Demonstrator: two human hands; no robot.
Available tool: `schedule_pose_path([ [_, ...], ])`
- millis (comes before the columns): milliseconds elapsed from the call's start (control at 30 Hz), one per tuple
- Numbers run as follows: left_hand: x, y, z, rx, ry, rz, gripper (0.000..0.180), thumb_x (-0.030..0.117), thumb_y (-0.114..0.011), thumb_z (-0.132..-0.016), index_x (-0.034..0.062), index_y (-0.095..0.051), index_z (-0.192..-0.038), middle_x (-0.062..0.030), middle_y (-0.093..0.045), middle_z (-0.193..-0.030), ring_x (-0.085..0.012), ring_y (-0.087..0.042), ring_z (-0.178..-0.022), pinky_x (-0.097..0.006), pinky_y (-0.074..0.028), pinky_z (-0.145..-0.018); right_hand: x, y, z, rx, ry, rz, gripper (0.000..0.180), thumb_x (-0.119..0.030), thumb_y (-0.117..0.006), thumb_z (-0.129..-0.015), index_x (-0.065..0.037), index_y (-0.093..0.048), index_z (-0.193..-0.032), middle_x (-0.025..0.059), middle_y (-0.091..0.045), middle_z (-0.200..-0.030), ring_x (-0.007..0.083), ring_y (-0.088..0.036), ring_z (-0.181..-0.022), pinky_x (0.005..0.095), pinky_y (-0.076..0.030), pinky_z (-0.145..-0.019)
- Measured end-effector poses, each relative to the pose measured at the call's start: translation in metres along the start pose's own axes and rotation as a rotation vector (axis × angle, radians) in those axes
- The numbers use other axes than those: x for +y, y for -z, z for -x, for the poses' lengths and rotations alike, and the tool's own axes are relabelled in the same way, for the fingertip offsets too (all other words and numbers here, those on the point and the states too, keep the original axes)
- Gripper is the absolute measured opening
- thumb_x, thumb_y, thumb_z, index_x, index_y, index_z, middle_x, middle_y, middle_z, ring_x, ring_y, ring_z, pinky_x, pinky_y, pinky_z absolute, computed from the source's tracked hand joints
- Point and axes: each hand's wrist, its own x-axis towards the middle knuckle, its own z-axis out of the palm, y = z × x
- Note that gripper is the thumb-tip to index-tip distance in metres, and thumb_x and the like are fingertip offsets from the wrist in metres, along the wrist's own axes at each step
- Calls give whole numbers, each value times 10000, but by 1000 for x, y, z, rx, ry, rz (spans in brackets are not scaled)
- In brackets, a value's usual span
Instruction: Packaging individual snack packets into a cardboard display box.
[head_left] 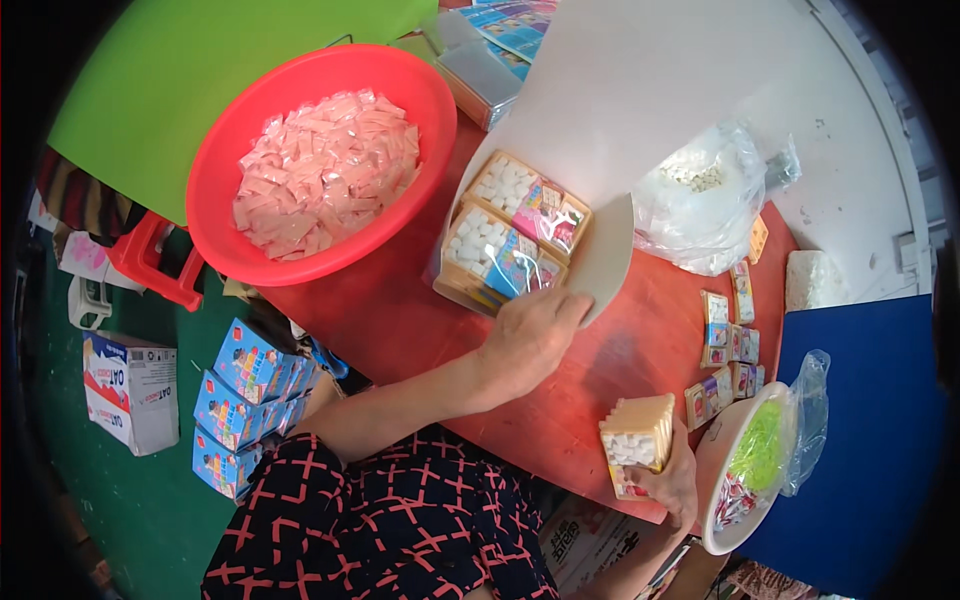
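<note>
My left hand is closed on the near edge of an open cardboard box, beside its raised flap. Inside lie several small packs with white pieces behind clear windows and pink or blue printed ends. At the table's front right edge, my right hand is wrapped round a stack of packs. The stack has cream edges and shows white pieces on its near face. Some of my right fingers are hidden behind it.
A red basin full of pink sachets stands left on the red table. More packs, a plastic bag of white pieces and a white bowl with green and red-white items are at right. Blue boxes are stacked lower left.
</note>
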Motion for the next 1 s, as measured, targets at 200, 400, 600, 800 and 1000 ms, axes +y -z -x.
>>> schedule_pose_path([
  [200, 38, -16, 14, -166, -82, 143, 304, 23, -649, -723, -1, -523, -999, -121, -570, -776, -287, -581, -722, -376, -479, -617, -32, 49, 29, -24, 3, -528, 949, -166, -822, -523, 47, -326, -1304, 149, -540, -1172, 223, -549, -1046, 348, -437, -905],
  [400, 38, 4, 6, -201, -100, 124, 277, 93, -655, -722, 0, -566, -968, -129, -584, -904, -267, -573, -842, -350, -480, -702, -120, 77, -39, -214, 221, -210, 1008, -269, -808, -476, 34, -356, -1324, 144, -542, -1169, 230, -531, -1060, 335, -404, -922],
  [600, 23, -10, 17, -241, -74, -405, 350, 161, -542, -758, -37, -593, -1042, -167, -532, -1108, -322, -451, -1123, -414, -373, -948, -187, 61, -124, -448, 278, 124, 833, -108, -729, -585, -3, -366, -1327, 101, -584, -982, 158, -581, -848, 285, -501, -689],
  [800, 13, -14, 17, -246, -87, -384, 363, 133, -515, -757, -50, -588, -1061, -198, -516, -1148, -322, -446, -1144, -419, -366, -978, -194, 49, -166, -599, 98, 47, 745, -117, -726, -604, 14, -412, -1267, 99, -588, -965, 156, -586, -834, 279, -505, -705],
  [1000, 12, -14, 20, -262, -96, -461, 382, 163, -516, -756, -45, -588, -1068, -204, -508, -1159, -334, -456, -1125, -440, -347, -991, -206, 39, -182, -615, 155, 181, 735, -187, -744, -593, 21, -446, -1231, 117, -599, -982, 171, -593, -864, 274, -498, -752],
])
